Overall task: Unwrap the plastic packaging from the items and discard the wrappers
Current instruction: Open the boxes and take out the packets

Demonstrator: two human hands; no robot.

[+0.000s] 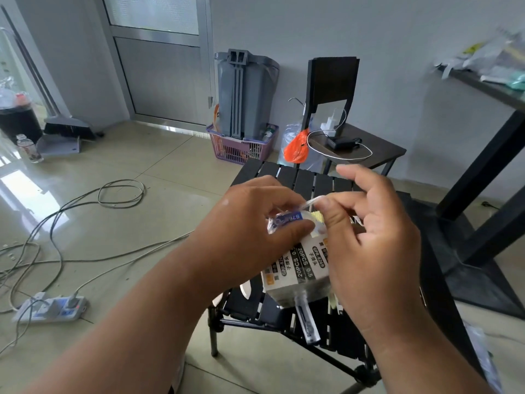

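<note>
Head-worn view — looks forward and down, close over both hands [312,237].

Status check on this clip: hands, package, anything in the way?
Left hand grips pen-refill pack. Right hand pinches clear wrapper, peeling. Slatted table below; nothing blocking.

White printed refill box [298,268]: upper end covered by both hands; small print unreadable.
Clear plastic wrapper [287,220]: mostly hidden under the left hand [250,226].
Black slatted surface [287,174]: middle blocked by arms.
Cluttered shelf top right [494,66]: blurred, cut off by the edge.
</note>
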